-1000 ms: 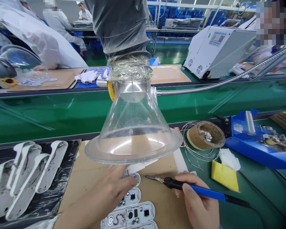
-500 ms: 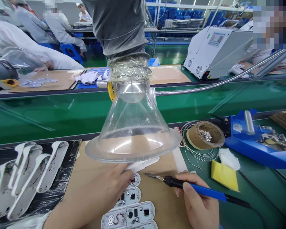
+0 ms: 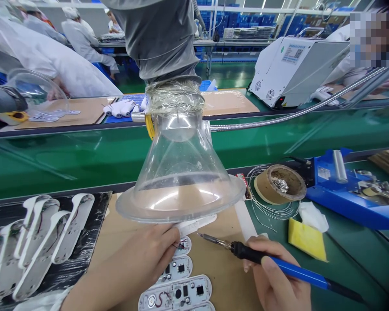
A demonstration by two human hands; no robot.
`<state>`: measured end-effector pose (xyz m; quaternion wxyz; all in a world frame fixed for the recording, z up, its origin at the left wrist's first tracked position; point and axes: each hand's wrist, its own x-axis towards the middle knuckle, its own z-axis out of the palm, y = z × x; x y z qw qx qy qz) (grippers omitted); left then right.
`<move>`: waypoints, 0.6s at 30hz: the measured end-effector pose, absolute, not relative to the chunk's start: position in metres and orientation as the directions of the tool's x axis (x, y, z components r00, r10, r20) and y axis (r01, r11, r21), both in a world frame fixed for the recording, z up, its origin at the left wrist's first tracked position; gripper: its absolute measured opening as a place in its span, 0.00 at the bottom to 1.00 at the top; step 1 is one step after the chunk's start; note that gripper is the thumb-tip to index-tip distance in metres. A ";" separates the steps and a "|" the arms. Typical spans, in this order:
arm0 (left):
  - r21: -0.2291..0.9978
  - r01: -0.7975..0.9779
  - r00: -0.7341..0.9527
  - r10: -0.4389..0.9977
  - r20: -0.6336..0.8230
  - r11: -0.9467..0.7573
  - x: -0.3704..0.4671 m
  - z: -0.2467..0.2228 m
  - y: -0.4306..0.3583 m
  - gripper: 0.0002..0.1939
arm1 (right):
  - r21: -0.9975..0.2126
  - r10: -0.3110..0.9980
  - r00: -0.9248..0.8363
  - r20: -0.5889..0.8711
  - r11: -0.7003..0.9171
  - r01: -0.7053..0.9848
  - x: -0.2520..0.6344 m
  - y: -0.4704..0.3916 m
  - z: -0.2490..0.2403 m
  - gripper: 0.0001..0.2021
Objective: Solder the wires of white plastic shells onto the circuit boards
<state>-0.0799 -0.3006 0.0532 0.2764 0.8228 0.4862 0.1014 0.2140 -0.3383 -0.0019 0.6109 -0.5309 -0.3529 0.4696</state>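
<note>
My right hand [image 3: 275, 268] grips a soldering iron [image 3: 298, 272] with a blue and black handle. Its metal tip points left, a short way from the circuit boards. Over the upper boards lies my left hand [image 3: 149, 250], fingers curled and pressed together. Its fingertips are partly hidden, so what they pinch is unclear. Beside them are a white plastic shell [image 3: 197, 224] and the rounded end of a circuit board [image 3: 184, 246] with thin wires. Below, more white boards [image 3: 184, 291] with black chips lie in a column on brown cardboard [image 3: 227, 263].
A clear fume hood [image 3: 181, 185] hangs just above my left hand. White housings [image 3: 73, 229] lie on black film at left. To the right are solder wire [image 3: 262, 207], a round brown pot [image 3: 275, 185], a yellow sponge [image 3: 306, 237] and a blue stand [image 3: 353, 190]. Co-workers sit opposite.
My right hand and the soldering iron have shifted a little right, away from the boards. My left hand stays almost in place. The co-worker at the far left has moved slightly.
</note>
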 end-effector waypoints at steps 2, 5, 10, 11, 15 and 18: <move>0.548 0.768 0.458 0.882 -0.108 -0.331 -0.078 0.051 -0.303 0.13 | -0.979 0.945 0.316 -0.084 -0.020 -0.202 0.214 -0.338 -0.003 0.11; 0.544 0.788 0.400 0.912 -0.095 -0.289 -0.075 0.045 -0.305 0.12 | -0.981 0.977 0.214 -0.005 0.037 -0.192 0.221 -0.335 -0.009 0.09; 0.550 0.802 0.298 0.954 -0.028 -0.234 -0.071 0.032 -0.312 0.11 | -0.976 0.987 0.150 0.048 0.079 -0.204 0.232 -0.334 -0.019 0.08; 0.559 0.799 0.279 0.960 -0.017 -0.222 -0.070 0.029 -0.314 0.11 | -0.977 0.986 0.162 0.034 0.066 -0.201 0.231 -0.334 -0.019 0.08; 0.588 0.778 0.252 0.967 0.029 -0.221 -0.070 0.013 -0.323 0.11 | -0.981 0.968 0.247 -0.048 0.001 -0.194 0.219 -0.337 -0.011 0.11; 0.585 0.780 0.242 0.969 0.047 -0.223 -0.069 0.004 -0.328 0.09 | -0.980 0.943 0.313 -0.114 -0.055 -0.191 0.209 -0.339 -0.001 0.14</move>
